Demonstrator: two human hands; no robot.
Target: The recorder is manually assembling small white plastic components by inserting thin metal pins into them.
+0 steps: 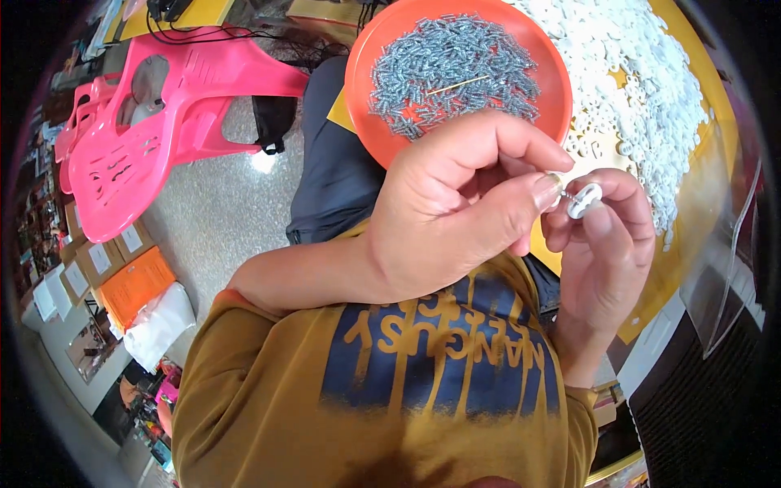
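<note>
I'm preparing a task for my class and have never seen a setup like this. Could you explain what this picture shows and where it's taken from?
There is no machine here: these are a person's own bare hands. The single picture comes from a wide fisheye camera on that person's head, looking down, so straight edges bend near the rim.

The left hand seems to pinch a small metal coil. The right hand holds a small white piece between thumb and fingers. The coil reaches to the white piece; whether it is fastened there, I cannot tell.

Beyond the hands, a round orange-red tray holds many similar coils. Beside it, a heap of white pieces covers much of a yellow surface.
</note>
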